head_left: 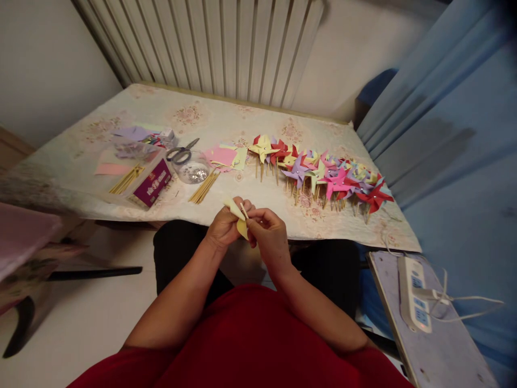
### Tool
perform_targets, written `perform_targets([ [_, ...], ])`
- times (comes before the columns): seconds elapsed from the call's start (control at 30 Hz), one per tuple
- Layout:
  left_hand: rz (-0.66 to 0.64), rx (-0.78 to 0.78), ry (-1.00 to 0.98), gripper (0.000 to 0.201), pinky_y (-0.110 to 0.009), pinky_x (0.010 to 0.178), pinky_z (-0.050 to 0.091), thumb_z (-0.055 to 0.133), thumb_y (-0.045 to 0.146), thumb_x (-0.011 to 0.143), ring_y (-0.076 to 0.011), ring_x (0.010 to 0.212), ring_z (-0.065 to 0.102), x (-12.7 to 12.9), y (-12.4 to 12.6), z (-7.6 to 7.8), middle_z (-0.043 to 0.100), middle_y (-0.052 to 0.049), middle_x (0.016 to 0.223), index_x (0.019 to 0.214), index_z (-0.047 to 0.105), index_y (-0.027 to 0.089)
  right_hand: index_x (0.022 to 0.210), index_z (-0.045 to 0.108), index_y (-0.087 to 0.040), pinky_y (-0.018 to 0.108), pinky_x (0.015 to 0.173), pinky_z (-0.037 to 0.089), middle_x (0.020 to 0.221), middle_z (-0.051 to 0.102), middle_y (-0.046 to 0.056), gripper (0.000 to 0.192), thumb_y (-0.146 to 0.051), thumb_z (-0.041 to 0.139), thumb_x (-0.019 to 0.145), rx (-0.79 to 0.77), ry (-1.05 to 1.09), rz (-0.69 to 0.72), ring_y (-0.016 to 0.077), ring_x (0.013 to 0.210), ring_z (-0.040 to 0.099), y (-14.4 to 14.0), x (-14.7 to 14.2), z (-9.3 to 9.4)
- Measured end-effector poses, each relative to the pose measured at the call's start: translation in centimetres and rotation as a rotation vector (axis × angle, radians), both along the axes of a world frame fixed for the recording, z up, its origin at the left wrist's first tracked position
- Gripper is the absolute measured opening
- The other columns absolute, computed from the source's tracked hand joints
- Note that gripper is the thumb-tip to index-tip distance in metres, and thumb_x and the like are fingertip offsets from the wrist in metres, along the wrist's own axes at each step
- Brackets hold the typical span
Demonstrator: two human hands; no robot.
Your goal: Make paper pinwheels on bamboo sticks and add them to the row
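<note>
Just above the table's front edge, my left hand (224,226) is closed round a pale yellow paper pinwheel (243,228) whose corners are folded and curled. My right hand (270,233) pinches the same paper from the other side, thumb and fingers together. Between the hands a thin pale piece (244,210) sticks up; whether it is a stick or a paper fold I cannot tell. Beyond my hands lie a bundle of thin wooden sticks (204,187) and a clear round container (193,171) with small shiny bits. Coloured paper sheets (224,156) are stacked behind.
Several finished pinwheels (337,182) on sticks stand in rows at the right. At the left are scissors (183,153), a purple-fronted box (152,185) with sticks, and paper scraps (133,133). A power strip (414,293) with cables rests on a side board at the lower right.
</note>
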State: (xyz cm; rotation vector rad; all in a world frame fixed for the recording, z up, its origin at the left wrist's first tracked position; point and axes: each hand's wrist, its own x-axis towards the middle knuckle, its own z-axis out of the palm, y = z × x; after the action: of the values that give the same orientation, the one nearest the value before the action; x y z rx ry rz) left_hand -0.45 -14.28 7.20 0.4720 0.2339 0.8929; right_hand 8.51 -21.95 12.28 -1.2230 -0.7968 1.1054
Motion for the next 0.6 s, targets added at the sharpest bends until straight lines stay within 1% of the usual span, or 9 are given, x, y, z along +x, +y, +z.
perform_targets([
  [0.1, -0.009, 0.011, 0.009, 0.032, -0.02, 0.055, 0.046, 0.082, 0.016, 0.06, -0.01, 0.063, 0.054, -0.02, 0.06, -0.1, 0.051, 0.002, 0.068, 0.063, 0.051, 0.016, 0.076, 0.061, -0.019, 0.019, 0.037, 0.03, 0.047, 0.054, -0.008, 0.01, -0.026, 0.063, 0.07, -0.003, 0.002, -0.009, 0.0069, 0.036, 0.042, 0.06, -0.03, -0.01],
  [0.37, 0.008, -0.048, 0.049, 0.03, -0.02, 0.05, 0.045, 0.08, 0.016, 0.063, -0.0109, 0.062, 0.055, -0.1, 0.13, -0.41, 0.052, 0.002, 0.069, 0.063, 0.05, 0.016, 0.077, 0.061, -0.02, 0.019, 0.037, 0.031, 0.047, 0.053, -0.009, 0.011, -0.028, 0.063, 0.069, -0.005, -0.019, -0.013, 0.0074, 0.036, 0.042, 0.16, 0.07, -0.27],
  [0.47, 0.012, -0.03, 0.035, 0.032, -0.02, 0.051, 0.045, 0.081, 0.018, 0.063, -0.0104, 0.061, 0.054, -0.04, 0.19, -0.44, 0.051, 0.002, 0.068, 0.062, 0.049, 0.016, 0.076, 0.06, -0.02, 0.019, 0.037, 0.031, 0.046, 0.052, -0.009, 0.012, -0.028, 0.064, 0.069, -0.007, -0.017, -0.018, 0.0074, 0.036, 0.042, 0.2, 0.06, -0.22],
  [0.6, 0.011, 0.009, 0.021, 0.032, -0.022, 0.054, 0.046, 0.081, 0.016, 0.062, -0.0102, 0.061, 0.054, 0.03, 0.19, -0.38, 0.051, 0.003, 0.067, 0.062, 0.05, 0.016, 0.075, 0.061, -0.02, 0.02, 0.037, 0.031, 0.045, 0.051, -0.009, 0.011, -0.028, 0.065, 0.069, -0.009, -0.016, -0.023, 0.0076, 0.036, 0.042, 0.22, 0.07, -0.18],
])
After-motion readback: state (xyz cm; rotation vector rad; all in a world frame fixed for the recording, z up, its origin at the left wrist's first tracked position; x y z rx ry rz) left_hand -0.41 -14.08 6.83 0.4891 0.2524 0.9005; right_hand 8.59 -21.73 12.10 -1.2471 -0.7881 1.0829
